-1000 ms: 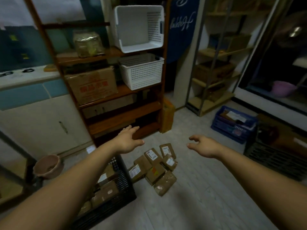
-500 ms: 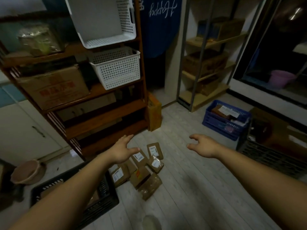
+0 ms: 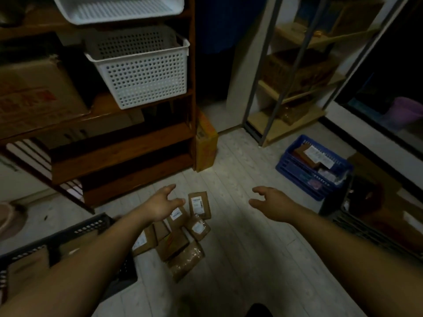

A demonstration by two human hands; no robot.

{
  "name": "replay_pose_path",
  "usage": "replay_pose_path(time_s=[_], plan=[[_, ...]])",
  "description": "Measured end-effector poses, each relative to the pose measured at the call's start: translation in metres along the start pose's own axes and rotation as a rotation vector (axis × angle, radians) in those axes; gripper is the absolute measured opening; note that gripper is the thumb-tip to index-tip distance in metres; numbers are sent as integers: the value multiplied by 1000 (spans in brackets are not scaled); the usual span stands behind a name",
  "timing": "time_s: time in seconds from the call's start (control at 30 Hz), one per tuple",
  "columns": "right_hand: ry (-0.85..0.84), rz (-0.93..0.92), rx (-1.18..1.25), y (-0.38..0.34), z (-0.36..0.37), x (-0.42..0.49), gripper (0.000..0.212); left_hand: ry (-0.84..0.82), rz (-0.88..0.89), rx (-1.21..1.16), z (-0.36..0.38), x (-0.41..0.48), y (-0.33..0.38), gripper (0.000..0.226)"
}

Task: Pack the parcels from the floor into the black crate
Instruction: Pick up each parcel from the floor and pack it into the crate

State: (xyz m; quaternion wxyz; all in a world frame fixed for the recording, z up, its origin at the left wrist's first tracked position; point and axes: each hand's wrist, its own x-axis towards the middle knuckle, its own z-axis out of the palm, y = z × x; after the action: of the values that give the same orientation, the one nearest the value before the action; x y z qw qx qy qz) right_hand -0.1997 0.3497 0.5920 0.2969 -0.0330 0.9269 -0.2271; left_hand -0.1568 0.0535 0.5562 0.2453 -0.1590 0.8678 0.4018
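Several brown parcels (image 3: 179, 234) with white labels lie in a loose pile on the pale floor, one flat parcel (image 3: 199, 205) at the far end and a padded one (image 3: 186, 261) nearest me. The black crate (image 3: 91, 227) stands at the lower left, partly hidden by my left forearm, with brown parcels inside. My left hand (image 3: 161, 205) hovers over the far side of the pile, fingers spread, holding nothing. My right hand (image 3: 271, 202) hangs to the right of the pile, fingers loosely bent, empty.
A wooden shelf (image 3: 123, 143) with white baskets (image 3: 142, 72) and a cardboard box stands behind the pile. A yellow box (image 3: 206, 145) leans at its end. A blue crate (image 3: 313, 165) of items and a dark crate (image 3: 375, 232) sit at the right by a metal rack.
The view has swung right and down, so the crate slid to the lower left. Both hands stayed outstretched and empty, with the left now above the pile's far parcels.
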Motion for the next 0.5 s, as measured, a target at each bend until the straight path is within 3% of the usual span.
replay_pose_path(time_s=[0.3, 0.43, 0.5], plan=[[-268, -152, -63, 13, 6, 140, 58, 181, -240, -247, 44, 41, -6, 72], [-402, -179, -98, 43, 24, 196, 59, 188, -331, -344, 88, 67, -20, 73], [-426, -182, -89, 58, 42, 223, 58, 179, -358, -371, 111, 86, -32, 58]])
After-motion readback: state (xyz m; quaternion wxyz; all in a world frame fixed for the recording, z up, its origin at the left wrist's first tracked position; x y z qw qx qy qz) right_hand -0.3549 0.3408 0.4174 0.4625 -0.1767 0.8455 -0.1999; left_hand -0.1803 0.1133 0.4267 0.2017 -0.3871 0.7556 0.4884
